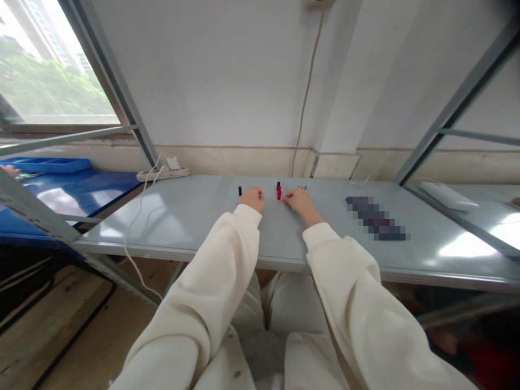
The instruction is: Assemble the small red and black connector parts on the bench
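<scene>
White painted wall rises ahead, with a glazed window at upper left showing green trees. Below it runs a long pale grey metal-topped bench, framed by grey steel shelf uprights. To the left lies a glossy blue table carrying a shallow blue plastic tray, with another person's fingers at the picture's edge. A white power strip sits at the bench's back edge, its pale cable hanging over the side. Farther right on the bench lies a pixelated, unreadable strip.

Both cream-sleeved hands rest apart on the bench. The left hand is curled just beside a small upright black cylinder. The right hand has its fingertips at a small red-and-black connector. Whether either hand grips anything, I cannot tell.
</scene>
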`<control>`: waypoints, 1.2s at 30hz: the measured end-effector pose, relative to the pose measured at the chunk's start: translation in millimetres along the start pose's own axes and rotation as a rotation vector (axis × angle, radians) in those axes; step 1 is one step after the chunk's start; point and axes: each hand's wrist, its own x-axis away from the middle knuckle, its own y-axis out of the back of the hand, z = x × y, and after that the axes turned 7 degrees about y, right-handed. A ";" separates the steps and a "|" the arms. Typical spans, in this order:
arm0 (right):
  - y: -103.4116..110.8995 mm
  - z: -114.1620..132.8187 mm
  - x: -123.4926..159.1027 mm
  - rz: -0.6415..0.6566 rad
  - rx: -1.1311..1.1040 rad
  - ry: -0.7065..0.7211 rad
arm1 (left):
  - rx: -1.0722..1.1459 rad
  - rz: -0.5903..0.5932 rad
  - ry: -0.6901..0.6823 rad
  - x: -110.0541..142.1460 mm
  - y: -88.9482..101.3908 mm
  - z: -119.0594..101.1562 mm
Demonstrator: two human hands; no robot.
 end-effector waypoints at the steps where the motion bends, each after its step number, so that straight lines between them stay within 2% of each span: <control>1: 0.3 0.2 0.3 0.002 0.003 -0.002 | -0.017 -0.018 0.029 -0.1 1.5 1.1; 5: 1.1 1.6 1.5 0.010 0.016 -0.032 | -0.118 -0.033 0.134 2.8 7.9 2.9; 10: 1.8 2.9 3.9 -0.012 0.039 -0.034 | -0.219 0.031 0.215 7.2 11.9 2.6; 20: 15.9 11.1 15.7 0.054 0.083 -0.116 | -0.275 0.095 0.219 5.0 9.9 8.2; 25: 18.6 15.4 19.2 0.068 0.101 -0.105 | -0.263 0.178 0.256 1.1 8.6 11.1; 31: 14.4 22.5 19.0 0.081 0.066 0.042 | -0.267 0.223 0.262 -1.4 11.1 12.9; 36: 9.1 29.6 17.4 0.108 0.014 0.279 | -0.218 0.226 0.235 -5.5 7.0 19.0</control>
